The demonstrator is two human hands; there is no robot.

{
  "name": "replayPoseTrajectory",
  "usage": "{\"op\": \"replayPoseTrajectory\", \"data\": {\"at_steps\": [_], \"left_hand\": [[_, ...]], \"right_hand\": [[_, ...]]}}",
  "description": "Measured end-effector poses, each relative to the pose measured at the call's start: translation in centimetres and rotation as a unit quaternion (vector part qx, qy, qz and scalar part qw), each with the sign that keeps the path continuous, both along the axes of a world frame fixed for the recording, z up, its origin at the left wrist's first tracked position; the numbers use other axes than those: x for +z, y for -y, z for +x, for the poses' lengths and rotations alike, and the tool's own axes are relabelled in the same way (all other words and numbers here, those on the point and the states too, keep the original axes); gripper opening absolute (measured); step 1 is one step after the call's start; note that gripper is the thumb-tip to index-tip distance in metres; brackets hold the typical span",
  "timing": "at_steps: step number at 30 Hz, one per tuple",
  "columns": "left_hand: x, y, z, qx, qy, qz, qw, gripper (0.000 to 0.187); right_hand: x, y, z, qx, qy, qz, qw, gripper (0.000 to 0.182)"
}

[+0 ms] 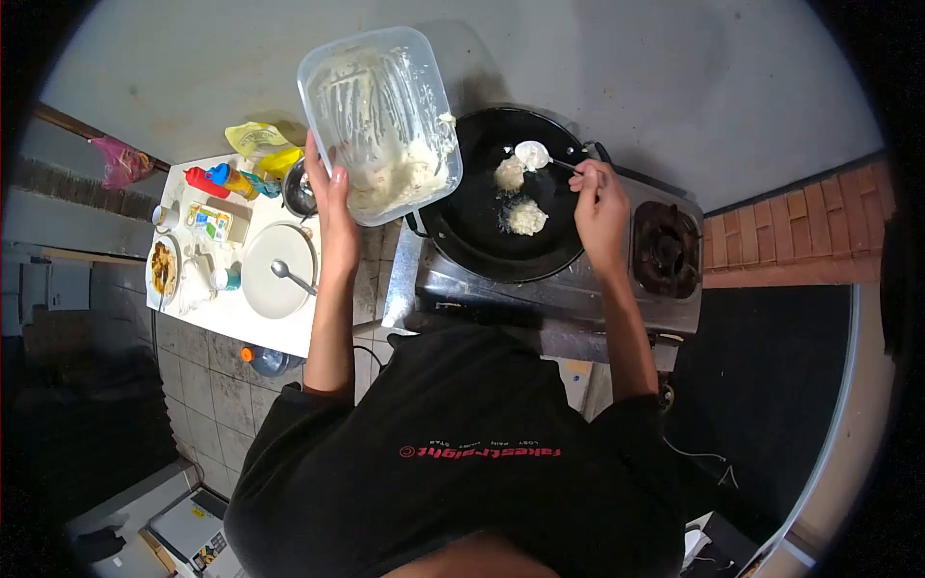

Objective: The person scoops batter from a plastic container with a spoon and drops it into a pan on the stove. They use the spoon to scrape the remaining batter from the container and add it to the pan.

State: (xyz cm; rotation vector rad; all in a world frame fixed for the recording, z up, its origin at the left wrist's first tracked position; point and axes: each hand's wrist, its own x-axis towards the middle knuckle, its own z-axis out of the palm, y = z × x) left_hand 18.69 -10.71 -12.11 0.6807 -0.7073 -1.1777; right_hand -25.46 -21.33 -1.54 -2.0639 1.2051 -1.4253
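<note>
Two batter dollops sit in the black frying pan on the steel stove, one view only, head camera looking down. Our left hand holds a clear plastic tub of batter tilted up beside the pan's left rim, fingers wrapped along its edge, thumb side hidden. Our right hand has its fingers pinched on the handle of a spoon, whose bowl carries batter just above the upper dollop. Left of us, a white table holds a white plate with a spoon on it, plus bottles.

Risks as we judge them: the tub is steeply tilted, so batter could slide out over the stove; the spoonful could land on the upper dollop and fuse; the wrist is close to the hot rim.
</note>
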Motion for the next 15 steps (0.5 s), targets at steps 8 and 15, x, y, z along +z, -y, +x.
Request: {"op": "replayPoseTrajectory", "data": {"at_steps": [8, 15], "left_hand": [[14.6, 0.0, -12.5, 0.199, 0.315, 0.084, 0.924, 0.085], [15.2, -0.1, -13.7, 0.198, 0.236, 0.089, 0.947, 0.083]], "right_hand": [[6.8, -1.0, 1.7, -0.006, 0.273, 0.121, 0.954, 0.027], [9.0, -0.4, 3.7, 0.059, 0.285, 0.179, 0.940, 0.027]]}}
